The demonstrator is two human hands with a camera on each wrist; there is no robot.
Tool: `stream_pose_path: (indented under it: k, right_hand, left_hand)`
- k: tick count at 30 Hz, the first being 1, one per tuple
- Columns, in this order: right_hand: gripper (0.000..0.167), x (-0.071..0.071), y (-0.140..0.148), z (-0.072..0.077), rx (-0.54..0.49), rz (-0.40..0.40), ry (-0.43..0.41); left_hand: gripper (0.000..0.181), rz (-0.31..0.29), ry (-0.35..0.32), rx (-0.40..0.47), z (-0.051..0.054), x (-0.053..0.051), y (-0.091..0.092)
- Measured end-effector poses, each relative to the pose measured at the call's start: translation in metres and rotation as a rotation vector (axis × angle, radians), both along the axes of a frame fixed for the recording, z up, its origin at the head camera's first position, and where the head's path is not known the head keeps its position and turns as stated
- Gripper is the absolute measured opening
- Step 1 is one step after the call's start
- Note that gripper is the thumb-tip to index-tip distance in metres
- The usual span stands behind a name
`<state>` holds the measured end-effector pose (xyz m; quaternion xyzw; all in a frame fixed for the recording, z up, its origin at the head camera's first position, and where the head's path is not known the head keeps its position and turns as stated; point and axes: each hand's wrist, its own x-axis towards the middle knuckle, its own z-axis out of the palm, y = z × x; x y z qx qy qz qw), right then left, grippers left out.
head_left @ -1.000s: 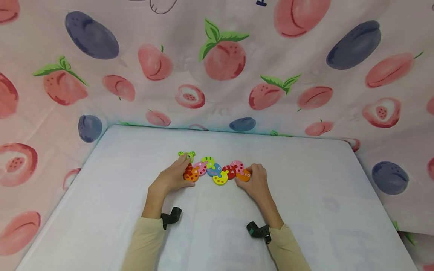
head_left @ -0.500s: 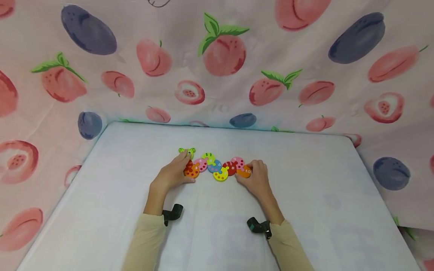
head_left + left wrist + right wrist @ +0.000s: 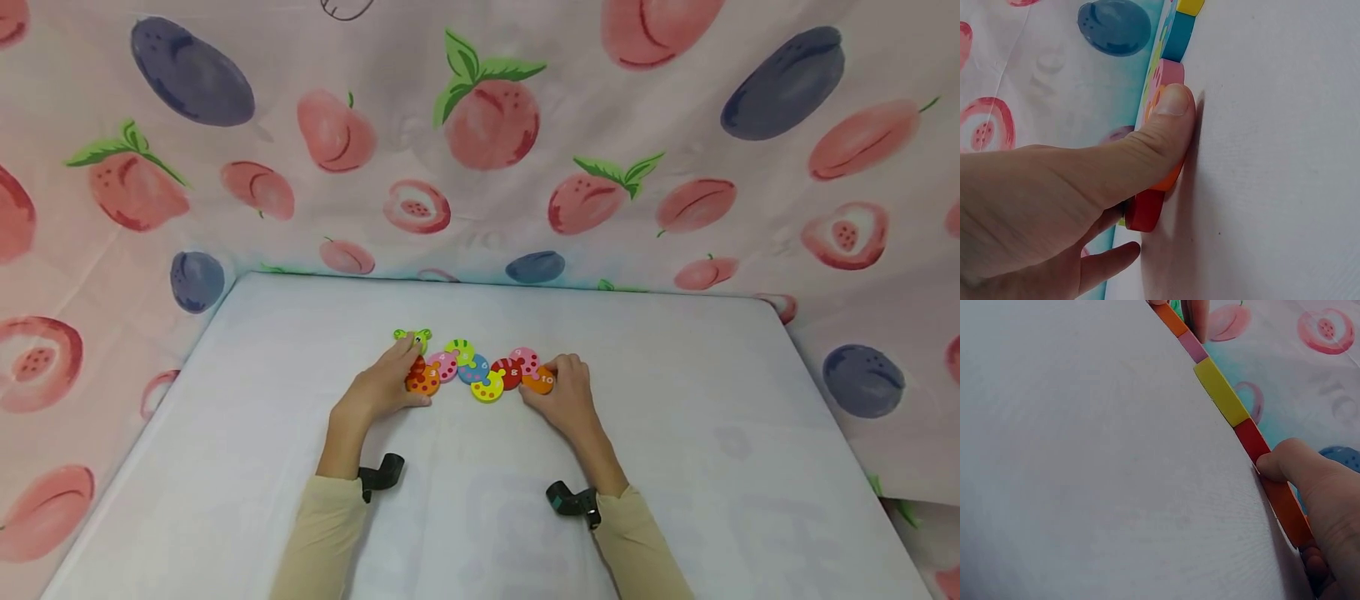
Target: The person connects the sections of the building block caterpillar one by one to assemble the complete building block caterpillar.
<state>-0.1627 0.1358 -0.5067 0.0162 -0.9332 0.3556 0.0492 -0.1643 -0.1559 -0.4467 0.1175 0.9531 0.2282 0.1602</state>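
Note:
A caterpillar number puzzle (image 3: pixel 472 369) of several round, coloured, interlocking pieces lies joined in a wavy row on the white table. My left hand (image 3: pixel 381 385) grips its left end, thumb along the near edge of the orange piece 3 (image 3: pixel 424 381). The green head piece (image 3: pixel 422 337) and a red piece (image 3: pixel 1145 211) are partly covered by that hand. At the other end my right hand (image 3: pixel 566 398) holds the orange piece 10 (image 3: pixel 538 380). In the right wrist view, the right thumb presses the row's near edge where the red piece (image 3: pixel 1252 440) meets the orange one.
The white-covered table (image 3: pixel 480 517) spreads around the puzzle. Behind it and at the sides hangs a fruit-print cloth (image 3: pixel 480 208). A black wrist camera (image 3: pixel 382 473) sits at the left cuff, another wrist camera (image 3: pixel 572 500) at the right.
The whole head view has shifted slightly. Both hands keep the same hold on the puzzle, and its pieces stay joined.

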Motion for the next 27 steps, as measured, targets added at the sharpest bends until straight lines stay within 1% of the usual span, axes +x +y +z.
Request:
stream_pose_path:
  k: [5, 11, 15, 19, 24, 27]
  right_hand:
    - [0.05, 0.001, 0.001, 0.001, 0.001, -0.005, -0.012]
    - [0.051, 0.001, 0.003, 0.001, 0.009, -0.01, -0.03]
    - [0.053, 0.003, 0.003, 0.003, 0.035, -0.034, -0.041]
    - [0.055, 0.002, 0.004, 0.008, 0.076, -0.075, -0.056]
    - [0.057, 0.0, 0.006, 0.013, 0.131, -0.115, -0.053]
    - [0.057, 0.001, 0.006, 0.016, 0.148, -0.119, -0.063]
  left_hand:
    - [0.093, -0.009, 0.009, 0.0, 0.0, -0.001, 0.001]
    - [0.094, -0.006, -0.001, 0.001, -0.002, -0.001, 0.002]
    - [0.093, -0.012, 0.037, 0.003, -0.004, -0.003, 0.002]
    - [0.091, -0.02, 0.085, -0.01, -0.006, -0.006, 0.005]
    - [0.088, 0.012, 0.091, -0.016, -0.004, -0.007, 0.015]
    - [0.088, 0.026, 0.088, -0.025, -0.003, -0.006, 0.019]
